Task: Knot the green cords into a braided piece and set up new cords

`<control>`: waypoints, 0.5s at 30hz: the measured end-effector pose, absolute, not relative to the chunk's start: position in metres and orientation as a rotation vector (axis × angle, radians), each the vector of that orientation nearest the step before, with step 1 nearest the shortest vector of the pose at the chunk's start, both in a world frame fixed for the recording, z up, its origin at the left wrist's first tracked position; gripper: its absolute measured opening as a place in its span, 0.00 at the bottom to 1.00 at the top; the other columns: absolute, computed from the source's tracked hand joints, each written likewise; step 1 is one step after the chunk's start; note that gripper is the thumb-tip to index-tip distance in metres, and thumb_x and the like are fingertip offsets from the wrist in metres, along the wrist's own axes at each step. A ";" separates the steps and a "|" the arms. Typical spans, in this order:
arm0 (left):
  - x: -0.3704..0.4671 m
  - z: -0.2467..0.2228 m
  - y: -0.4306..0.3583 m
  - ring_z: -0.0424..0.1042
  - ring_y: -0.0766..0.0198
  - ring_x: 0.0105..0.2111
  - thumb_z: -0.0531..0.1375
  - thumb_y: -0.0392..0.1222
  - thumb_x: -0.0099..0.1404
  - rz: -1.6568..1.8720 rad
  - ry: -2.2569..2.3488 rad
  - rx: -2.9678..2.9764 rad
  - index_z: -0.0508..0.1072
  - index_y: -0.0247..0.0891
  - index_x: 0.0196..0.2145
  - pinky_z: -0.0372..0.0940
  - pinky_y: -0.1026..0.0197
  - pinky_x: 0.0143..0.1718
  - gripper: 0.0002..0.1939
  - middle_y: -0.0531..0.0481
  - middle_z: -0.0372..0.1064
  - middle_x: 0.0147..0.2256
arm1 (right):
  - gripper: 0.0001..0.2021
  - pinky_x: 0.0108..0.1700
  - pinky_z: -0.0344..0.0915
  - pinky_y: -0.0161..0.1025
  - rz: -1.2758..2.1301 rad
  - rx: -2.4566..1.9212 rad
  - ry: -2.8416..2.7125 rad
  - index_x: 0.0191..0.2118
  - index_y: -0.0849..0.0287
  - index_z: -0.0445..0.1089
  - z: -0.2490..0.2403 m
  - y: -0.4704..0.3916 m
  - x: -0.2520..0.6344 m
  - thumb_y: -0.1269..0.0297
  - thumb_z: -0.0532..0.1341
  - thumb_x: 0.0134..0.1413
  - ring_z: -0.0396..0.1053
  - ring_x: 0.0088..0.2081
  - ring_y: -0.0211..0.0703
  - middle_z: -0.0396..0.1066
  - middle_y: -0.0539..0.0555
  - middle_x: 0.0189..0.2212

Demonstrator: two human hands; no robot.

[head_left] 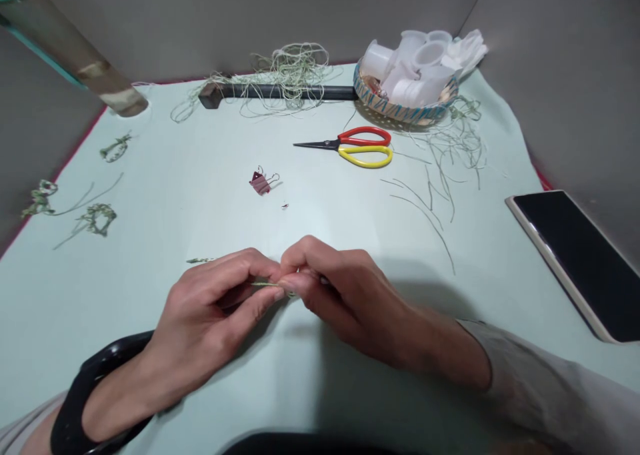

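Both hands meet fingertip to fingertip over the pale table, low in the view. Thumb and forefinger of my left hand (220,308) pinch a thin green cord (265,284), which runs across its grip. My right hand (345,288) pinches the same cord at its right, with a small pale loop showing under the fingertips. The knuckles hide most of the held piece. Past the left knuckles pokes a short braided green end (200,260); whether it joins the held cord I cannot tell. A maroon binder clip (261,182) lies beyond the hands.
Scissors (340,146) with red and yellow handles lie behind the clip. At the back are a dark bar (250,91) under tangled cord (300,68) and a basket (405,113) of white spools. Knotted cord pieces (99,219) lie left, a phone (580,261) right, a bottle (85,48) back left.
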State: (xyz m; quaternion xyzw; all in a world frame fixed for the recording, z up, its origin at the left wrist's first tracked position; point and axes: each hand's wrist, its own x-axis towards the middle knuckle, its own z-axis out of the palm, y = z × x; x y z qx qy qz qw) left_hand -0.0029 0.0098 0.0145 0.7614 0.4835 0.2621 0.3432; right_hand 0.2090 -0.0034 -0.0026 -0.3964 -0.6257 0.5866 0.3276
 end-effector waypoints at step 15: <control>-0.004 0.014 -0.001 0.77 0.65 0.26 0.68 0.39 0.70 0.839 1.285 1.966 0.81 0.52 0.37 0.67 0.60 0.25 0.06 0.61 0.82 0.30 | 0.12 0.29 0.53 0.34 1.999 -0.971 -0.989 0.37 0.54 0.64 0.001 -0.007 0.202 0.58 0.66 0.69 0.49 0.23 0.32 0.58 0.38 0.20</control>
